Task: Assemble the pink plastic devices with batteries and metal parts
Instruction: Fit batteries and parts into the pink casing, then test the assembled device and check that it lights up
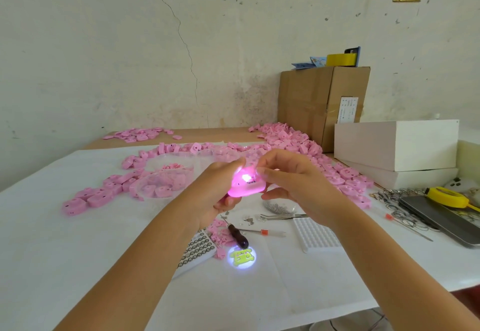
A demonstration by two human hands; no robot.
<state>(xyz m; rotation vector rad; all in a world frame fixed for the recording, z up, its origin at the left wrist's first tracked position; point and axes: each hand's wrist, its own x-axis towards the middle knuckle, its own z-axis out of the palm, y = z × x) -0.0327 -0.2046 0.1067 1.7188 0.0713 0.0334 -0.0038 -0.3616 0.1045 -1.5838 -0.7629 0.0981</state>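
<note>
A white-covered table (pixel 78 226) stands against a cracked, stained wall (pixel 181 45) and is strewn with pink shells (pixel 285 136). Above its middle, the pink device (pixel 246 185) glows from within and casts a round cartoon picture (pixel 241 256) onto the sheet. The left hand (pixel 215 190) grips it from below with curled fingers. The right hand (pixel 291 177) pinches its upper edge.

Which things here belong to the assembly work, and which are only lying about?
For the job: lit pink device, held by left hand and right hand; pink shells; button batteries; small metal parts; screwdriver; tweezers.
Lying about: tape measure; cardboard box; yellow tape roll; white boxes.
</note>
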